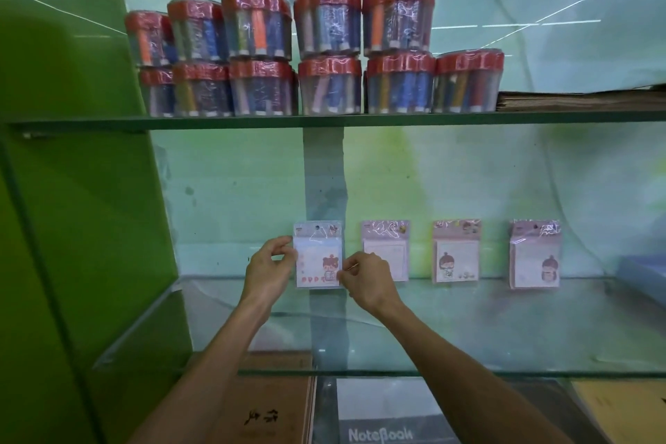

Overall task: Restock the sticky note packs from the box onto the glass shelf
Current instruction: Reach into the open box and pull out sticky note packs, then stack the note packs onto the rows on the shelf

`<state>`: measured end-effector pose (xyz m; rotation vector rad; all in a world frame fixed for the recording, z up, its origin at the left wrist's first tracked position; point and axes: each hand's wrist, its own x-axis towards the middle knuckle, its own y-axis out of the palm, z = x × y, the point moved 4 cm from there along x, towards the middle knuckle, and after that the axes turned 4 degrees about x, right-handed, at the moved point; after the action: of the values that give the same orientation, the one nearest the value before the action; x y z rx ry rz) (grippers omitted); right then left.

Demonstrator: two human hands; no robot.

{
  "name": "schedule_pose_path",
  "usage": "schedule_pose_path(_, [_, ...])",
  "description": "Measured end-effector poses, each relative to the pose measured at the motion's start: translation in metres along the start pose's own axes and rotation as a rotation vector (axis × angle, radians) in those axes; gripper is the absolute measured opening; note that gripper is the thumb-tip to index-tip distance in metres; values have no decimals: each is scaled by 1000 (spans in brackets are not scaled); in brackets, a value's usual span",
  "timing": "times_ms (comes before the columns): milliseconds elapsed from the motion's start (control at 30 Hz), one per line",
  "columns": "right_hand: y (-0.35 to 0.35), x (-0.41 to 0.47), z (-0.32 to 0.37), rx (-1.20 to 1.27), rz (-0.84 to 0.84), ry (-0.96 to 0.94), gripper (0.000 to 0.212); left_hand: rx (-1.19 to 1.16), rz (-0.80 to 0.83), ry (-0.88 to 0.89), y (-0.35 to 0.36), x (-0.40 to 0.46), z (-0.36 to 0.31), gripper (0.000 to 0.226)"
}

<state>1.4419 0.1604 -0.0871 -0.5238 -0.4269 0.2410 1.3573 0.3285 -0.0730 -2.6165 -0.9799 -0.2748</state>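
A sticky note pack [318, 259] with a cartoon figure stands upright at the back of the glass shelf [468, 328], against the wall. My left hand [268, 268] pinches its left edge. Its lower right edge is pinched by my right hand [365, 277]. Three more sticky note packs stand upright in a row to the right: one [387, 250] partly behind my right hand, one [456, 252] further on, and one [535, 259] at the far right. The box is out of view.
The upper glass shelf [252, 122] carries several red-lidded tubs of pens [328, 47] stacked two high, and a flat pile of brown paper [584, 101]. A green panel [72, 191] closes the left side. Notebooks [382, 418] lie below the shelf. A blue item [645, 274] sits at the right edge.
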Motion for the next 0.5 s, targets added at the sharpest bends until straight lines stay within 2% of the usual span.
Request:
schedule_pose_path(133, [-6, -1, 0, 24, 18, -2, 20, 9, -69, 24, -2, -2, -1, 31])
schedule_pose_path(267, [-38, -13, -3, 73, -8, -43, 17, -19, -206, 153, -2, -16, -13, 23])
schedule_pose_path(500, [-121, -40, -25, 86, -123, -132, 5, -122, -116, 244, 48, -48, -41, 14])
